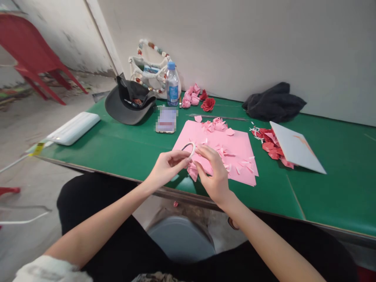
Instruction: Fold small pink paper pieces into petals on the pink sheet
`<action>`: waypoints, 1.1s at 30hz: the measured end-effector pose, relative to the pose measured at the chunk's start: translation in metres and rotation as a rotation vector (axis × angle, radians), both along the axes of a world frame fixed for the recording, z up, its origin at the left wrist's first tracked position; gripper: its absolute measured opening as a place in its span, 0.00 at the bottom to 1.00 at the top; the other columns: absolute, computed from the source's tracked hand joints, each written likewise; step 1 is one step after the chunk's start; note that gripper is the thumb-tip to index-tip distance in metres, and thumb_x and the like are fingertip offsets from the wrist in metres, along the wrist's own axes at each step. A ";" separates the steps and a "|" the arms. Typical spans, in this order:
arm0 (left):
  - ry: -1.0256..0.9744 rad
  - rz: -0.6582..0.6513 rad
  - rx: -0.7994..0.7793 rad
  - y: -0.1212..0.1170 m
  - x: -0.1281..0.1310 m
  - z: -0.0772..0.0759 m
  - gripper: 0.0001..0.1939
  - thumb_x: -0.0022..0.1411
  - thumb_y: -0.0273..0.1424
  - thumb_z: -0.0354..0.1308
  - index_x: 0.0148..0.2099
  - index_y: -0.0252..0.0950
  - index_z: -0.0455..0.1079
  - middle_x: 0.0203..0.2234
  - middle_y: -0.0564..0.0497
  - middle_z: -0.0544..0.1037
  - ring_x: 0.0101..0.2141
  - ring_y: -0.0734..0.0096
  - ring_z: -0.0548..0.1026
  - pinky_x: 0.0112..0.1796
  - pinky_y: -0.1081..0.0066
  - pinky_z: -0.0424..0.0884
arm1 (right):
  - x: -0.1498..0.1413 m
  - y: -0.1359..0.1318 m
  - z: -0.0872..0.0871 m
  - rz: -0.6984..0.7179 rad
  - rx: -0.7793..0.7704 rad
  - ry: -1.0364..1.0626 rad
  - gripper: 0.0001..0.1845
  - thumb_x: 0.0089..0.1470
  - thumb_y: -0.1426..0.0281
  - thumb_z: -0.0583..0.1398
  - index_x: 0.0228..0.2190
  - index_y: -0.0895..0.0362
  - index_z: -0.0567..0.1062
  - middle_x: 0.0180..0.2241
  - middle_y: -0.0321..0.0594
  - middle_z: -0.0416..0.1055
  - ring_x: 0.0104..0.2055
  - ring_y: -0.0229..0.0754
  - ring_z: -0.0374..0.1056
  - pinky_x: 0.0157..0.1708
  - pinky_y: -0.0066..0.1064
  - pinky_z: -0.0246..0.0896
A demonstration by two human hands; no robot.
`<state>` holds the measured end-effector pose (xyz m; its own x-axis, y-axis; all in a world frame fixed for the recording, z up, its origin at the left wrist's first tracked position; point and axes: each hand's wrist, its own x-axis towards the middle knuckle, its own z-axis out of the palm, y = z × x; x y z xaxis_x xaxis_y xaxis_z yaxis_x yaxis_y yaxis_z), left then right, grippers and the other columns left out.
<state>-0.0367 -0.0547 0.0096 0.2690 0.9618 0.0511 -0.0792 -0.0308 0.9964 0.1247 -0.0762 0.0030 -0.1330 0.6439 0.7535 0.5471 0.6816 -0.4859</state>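
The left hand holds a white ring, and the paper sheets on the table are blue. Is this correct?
Not blue: in the head view, the left hand holds a white ring, and the paper sheets on the table are pink.

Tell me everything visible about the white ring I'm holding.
The white ring is a narrow band with an open middle and a darker inner side. It looks like a tape roll, material unclear. It is held up on edge near the left side of the pink paper. Your left hand pinches its lower part, hiding some of it; your right hand is close beside, perhaps touching.
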 end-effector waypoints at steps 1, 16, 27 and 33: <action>0.007 -0.003 0.001 0.000 0.000 0.000 0.17 0.53 0.34 0.64 0.43 0.29 0.74 0.35 0.44 0.80 0.36 0.63 0.78 0.40 0.66 0.76 | 0.000 0.001 -0.001 -0.001 0.008 -0.016 0.26 0.57 0.78 0.56 0.56 0.50 0.61 0.52 0.42 0.69 0.54 0.42 0.66 0.53 0.38 0.65; 0.198 -0.038 0.188 -0.002 0.003 -0.006 0.14 0.58 0.33 0.58 0.46 0.33 0.74 0.42 0.45 0.79 0.42 0.62 0.77 0.45 0.66 0.73 | 0.011 0.007 0.003 -0.024 -0.024 -0.172 0.19 0.58 0.76 0.54 0.50 0.50 0.66 0.37 0.38 0.75 0.45 0.44 0.69 0.48 0.39 0.63; 0.400 0.042 0.405 -0.002 -0.002 -0.001 0.11 0.60 0.29 0.55 0.42 0.35 0.76 0.37 0.46 0.79 0.36 0.65 0.76 0.37 0.70 0.72 | 0.005 0.009 -0.003 -0.018 0.203 -0.309 0.24 0.55 0.81 0.53 0.52 0.52 0.58 0.37 0.39 0.74 0.36 0.44 0.66 0.37 0.38 0.59; 0.428 0.255 0.422 0.024 -0.023 -0.002 0.14 0.60 0.33 0.55 0.44 0.32 0.75 0.38 0.43 0.79 0.36 0.64 0.77 0.39 0.68 0.72 | 0.018 0.004 0.005 0.063 0.247 -0.325 0.23 0.54 0.83 0.52 0.47 0.48 0.61 0.39 0.36 0.73 0.37 0.42 0.66 0.37 0.38 0.62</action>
<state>-0.0600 -0.0309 0.0074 0.1153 0.9190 0.3771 0.3831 -0.3914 0.8367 0.1427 -0.0725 0.0082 -0.4229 0.4316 0.7968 0.5986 0.7932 -0.1119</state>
